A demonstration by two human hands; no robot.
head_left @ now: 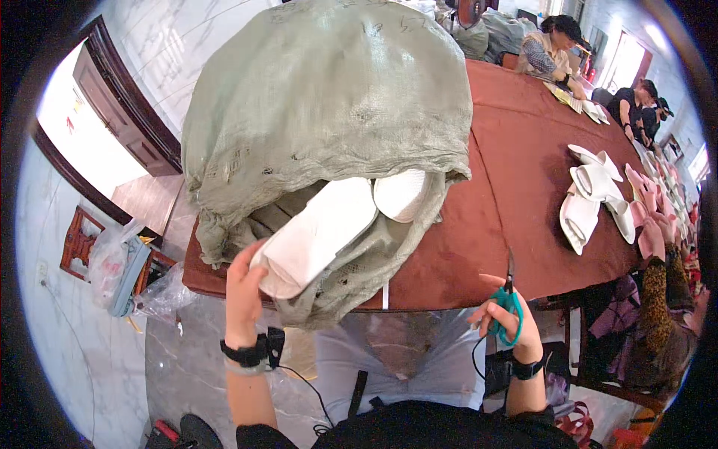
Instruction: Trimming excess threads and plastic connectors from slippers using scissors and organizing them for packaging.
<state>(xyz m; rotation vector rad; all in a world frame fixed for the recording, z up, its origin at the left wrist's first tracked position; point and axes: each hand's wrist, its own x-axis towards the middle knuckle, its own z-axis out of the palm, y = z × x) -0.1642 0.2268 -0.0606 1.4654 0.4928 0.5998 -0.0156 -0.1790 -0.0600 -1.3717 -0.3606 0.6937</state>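
A big grey-green woven sack [329, 97] lies on the brown table [516, 172], its mouth facing me. White slippers [321, 232] stick out of the mouth, with another white slipper [400, 193] behind. My left hand [243, 295] grips the near end of the front white slipper at the sack's opening. My right hand [505, 318] hovers over the table's near edge, holding green-handled scissors [508, 295] with the blades pointing up.
More white slippers [591, 194] and pink ones [651, 217] lie on the table's right side. Other people [553, 45] sit along the far and right edges. Plastic bags [112, 262] and a wooden stool stand on the floor at left, beside dark wooden doors.
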